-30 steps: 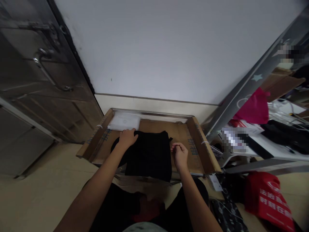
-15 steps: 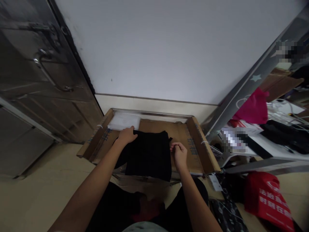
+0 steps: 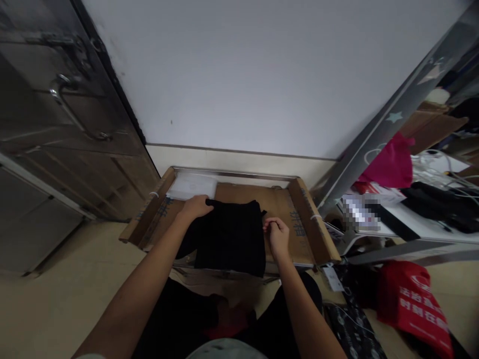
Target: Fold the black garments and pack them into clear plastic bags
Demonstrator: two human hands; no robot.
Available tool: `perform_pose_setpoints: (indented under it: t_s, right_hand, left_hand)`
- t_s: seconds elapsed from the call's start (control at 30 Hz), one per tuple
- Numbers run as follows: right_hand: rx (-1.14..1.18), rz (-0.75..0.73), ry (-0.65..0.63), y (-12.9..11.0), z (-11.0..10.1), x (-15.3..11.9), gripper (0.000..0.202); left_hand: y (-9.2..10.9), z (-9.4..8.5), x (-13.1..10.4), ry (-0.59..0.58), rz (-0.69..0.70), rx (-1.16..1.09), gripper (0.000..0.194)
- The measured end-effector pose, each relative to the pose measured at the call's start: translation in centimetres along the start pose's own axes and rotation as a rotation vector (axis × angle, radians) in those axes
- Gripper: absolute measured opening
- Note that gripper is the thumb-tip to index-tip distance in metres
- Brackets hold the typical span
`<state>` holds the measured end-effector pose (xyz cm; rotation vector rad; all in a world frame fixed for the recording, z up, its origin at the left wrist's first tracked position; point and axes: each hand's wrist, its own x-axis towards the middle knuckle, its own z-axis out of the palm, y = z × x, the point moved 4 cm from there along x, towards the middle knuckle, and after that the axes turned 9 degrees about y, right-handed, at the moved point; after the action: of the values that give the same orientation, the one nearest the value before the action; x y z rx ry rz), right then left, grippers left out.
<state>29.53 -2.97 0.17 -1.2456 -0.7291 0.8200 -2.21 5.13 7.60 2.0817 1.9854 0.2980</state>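
Observation:
A black cloth garment [image 3: 232, 234] lies over the cardboard-lined surface [image 3: 277, 199], its lower edge hanging past the front. My left hand [image 3: 196, 207] grips the garment's upper left corner, where a bit of black fabric sticks up by the fingers. Just right of the garment, beside a small black tab at its edge, is my right hand [image 3: 277, 234] with its fingers curled together; whatever they may hold is too small to make out. Behind my left hand, a stack of clear plastic bags [image 3: 192, 186] rests in the back left corner.
Raised cardboard sides [image 3: 314, 224] border the surface, against a white wall. A metal door [image 3: 75, 109] stands at the left. On the right, a cluttered white table [image 3: 430, 219] holds a pink bag [image 3: 391, 164]; a red bag [image 3: 413, 299] sits below it.
My left hand has closed more around the garment's corner, and fabric now pokes up beside its fingers. My right hand stays nearly in place. The view has shifted slightly.

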Motion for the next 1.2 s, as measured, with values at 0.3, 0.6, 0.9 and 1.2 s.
perform_pose_setpoints:
  t_s: [0.3, 0.6, 0.9, 1.2]
  right_hand:
    - [-0.021, -0.017, -0.009, 0.1, 0.0, 0.1, 0.014]
    - [-0.030, -0.011, -0.005, -0.2, -0.1, -0.2, 0.014]
    - [-0.059, -0.023, -0.020, -0.5, 0.0, -0.4, 0.014]
    - [-0.524, -0.546, -0.139, -3.5, 2.3, -2.8, 0.031]
  left_hand:
    - [5.8, -0.7, -5.8, 0.305, 0.263, 0.133, 0.047]
    - [12.7, 5.2, -12.3, 0.150, 0.758, 0.078, 0.026]
    - [12.5, 3.8, -11.0, 0.176, 0.594, 0.076, 0.033]
    - [11.2, 2.4, -9.1, 0.342, 0.444, -0.154, 0.036]
